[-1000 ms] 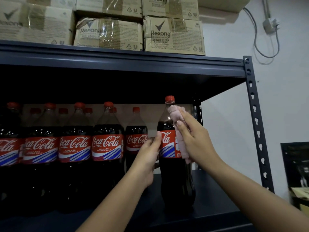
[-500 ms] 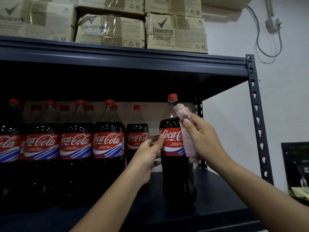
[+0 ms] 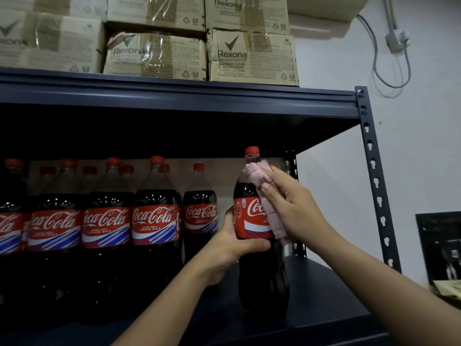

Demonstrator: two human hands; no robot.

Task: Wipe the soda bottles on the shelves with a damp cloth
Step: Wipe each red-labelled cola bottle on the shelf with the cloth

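one soda bottle at frame centre is gripped by left hand fingers; one pink cloth is pressed on it under right hand fingers; about ten more bottles are shelved at left.

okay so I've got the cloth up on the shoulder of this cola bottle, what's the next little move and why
Probably draw the pink cloth down over the label. Your right hand presses it against the bottle near the neck, part of it already hanging beside the label, while your left hand grips the bottle's middle and steadies it, so a downward stroke looks safe.

the leftmost bottle is cut by the frame edge; the held bottle's label is partly hidden by the cloth.
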